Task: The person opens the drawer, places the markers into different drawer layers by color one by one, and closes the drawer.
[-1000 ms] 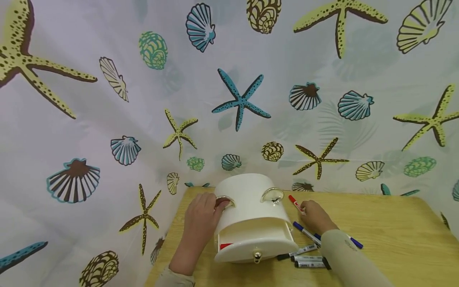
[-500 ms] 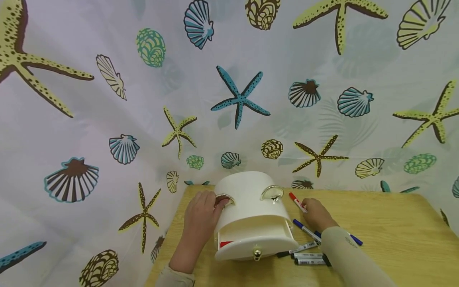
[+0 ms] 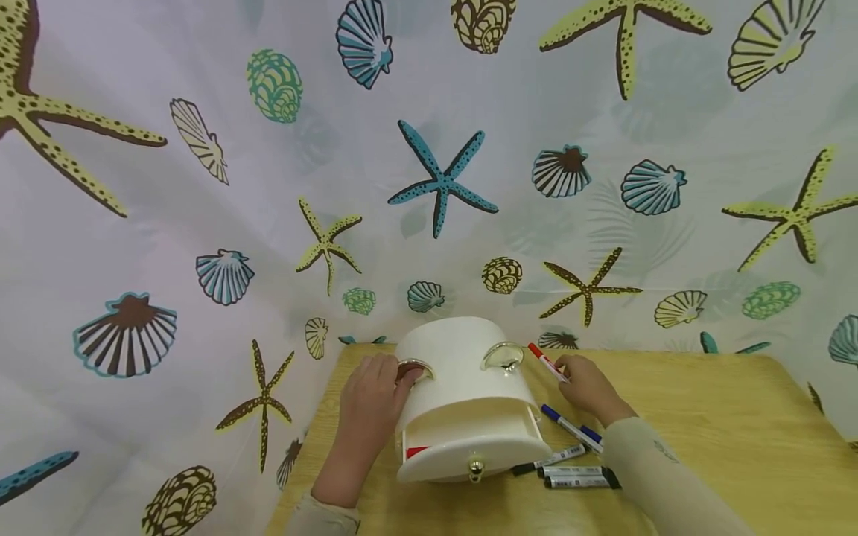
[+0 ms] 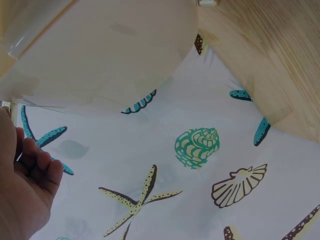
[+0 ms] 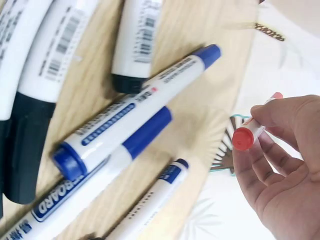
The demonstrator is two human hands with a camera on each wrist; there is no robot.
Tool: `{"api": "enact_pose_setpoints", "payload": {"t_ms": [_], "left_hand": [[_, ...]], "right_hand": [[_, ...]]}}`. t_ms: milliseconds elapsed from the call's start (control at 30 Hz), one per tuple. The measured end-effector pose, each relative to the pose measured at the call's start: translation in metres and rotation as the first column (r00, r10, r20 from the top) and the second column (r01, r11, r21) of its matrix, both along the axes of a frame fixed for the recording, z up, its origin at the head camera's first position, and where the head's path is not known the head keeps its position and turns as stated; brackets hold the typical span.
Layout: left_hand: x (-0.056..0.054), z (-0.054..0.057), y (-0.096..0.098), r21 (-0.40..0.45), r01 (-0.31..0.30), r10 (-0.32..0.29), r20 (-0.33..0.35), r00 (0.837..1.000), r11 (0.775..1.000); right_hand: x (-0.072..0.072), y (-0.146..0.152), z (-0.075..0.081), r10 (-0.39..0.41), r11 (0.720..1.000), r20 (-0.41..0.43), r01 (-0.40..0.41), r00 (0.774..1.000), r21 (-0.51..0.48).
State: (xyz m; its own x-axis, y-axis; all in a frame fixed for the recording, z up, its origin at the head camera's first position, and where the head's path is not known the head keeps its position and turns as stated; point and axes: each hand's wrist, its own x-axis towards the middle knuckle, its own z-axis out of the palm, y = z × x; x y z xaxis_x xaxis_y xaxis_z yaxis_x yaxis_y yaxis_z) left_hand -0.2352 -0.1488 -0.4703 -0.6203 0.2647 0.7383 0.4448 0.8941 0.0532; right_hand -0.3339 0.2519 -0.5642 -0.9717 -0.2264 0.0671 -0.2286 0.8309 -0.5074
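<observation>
Red marker (image 3: 547,362) sits pinched in my right hand (image 3: 591,388). My left hand (image 3: 367,398) grips a handle (image 3: 420,364) on the white box (image 3: 459,357).

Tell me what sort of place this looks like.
Probably an indoor tabletop workspace, perhaps a screened-off corner: a wood-grain table, a starfish-and-shell printed backdrop around it, and markers lying beside a white drawer box.

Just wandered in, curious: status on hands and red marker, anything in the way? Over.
Left hand grips gold handle on white box. Right hand pinches red marker. Drawer open, something red inside. Blue markers, black markers nearby; no blockage seen.
</observation>
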Motion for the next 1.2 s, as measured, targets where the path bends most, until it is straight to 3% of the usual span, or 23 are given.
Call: {"api": "enact_pose_setpoints", "payload": {"t_ms": [333,767,1200], "left_hand": [[0.001,0.001,-0.001,-0.023,-0.018,0.018,0.004,1.0,1.0],[0.001,0.002,0.0,-0.053,-0.031,0.029,-0.034,0.999,0.998],[0.0,0.004,0.0,-0.084,-0.038,0.033,-0.056,0.998,0.996]], "right_hand": [[0.01,-0.006,0.016,0.052,0.999,-0.075,-0.052,0.996,-0.006],[0.027,-0.012,0.044,0.056,0.998,-0.069,-0.058,0.996,-0.022],[0.06,-0.015,0.092,0.076,0.991,-0.185,-0.094,0.98,-0.093]]}}
